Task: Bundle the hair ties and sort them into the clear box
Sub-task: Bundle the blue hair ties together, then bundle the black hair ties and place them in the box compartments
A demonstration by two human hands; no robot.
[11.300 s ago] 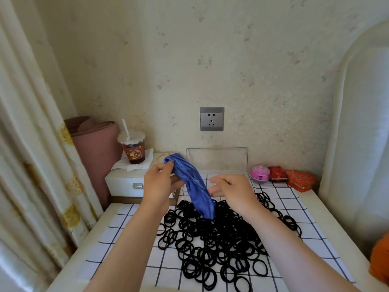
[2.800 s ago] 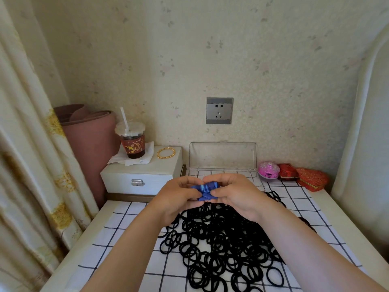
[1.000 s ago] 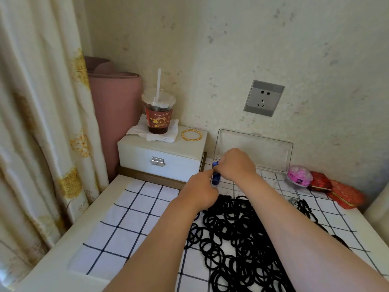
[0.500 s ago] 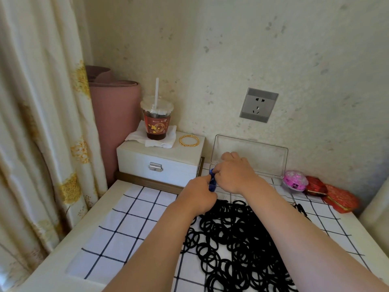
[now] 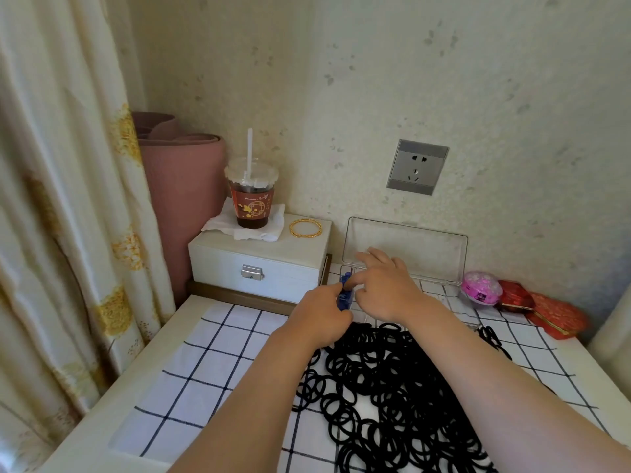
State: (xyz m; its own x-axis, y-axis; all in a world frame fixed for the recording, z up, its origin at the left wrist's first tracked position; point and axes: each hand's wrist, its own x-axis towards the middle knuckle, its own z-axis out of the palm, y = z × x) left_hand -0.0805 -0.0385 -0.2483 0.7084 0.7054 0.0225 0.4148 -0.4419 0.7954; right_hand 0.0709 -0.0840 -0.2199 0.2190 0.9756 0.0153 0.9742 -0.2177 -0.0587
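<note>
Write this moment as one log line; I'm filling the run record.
phase: blue bundle at left end of clear box | left hand: grips bundle | right hand: at bundle, grip unclear | black hair ties: loose

One head-worn view, from above and behind the left hand (image 5: 322, 315) and right hand (image 5: 387, 290), facing forward and down, close over the desk (image 5: 102, 435)

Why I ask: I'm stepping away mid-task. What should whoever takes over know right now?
Left hand pinches the blue bundle at the left end of the clear box, which is open.
Right hand hovers over the box beside the bundle.
Done: blue bundle almost placed.
Left: the pile of black hair ties, loose on the checked cloth.
</note>
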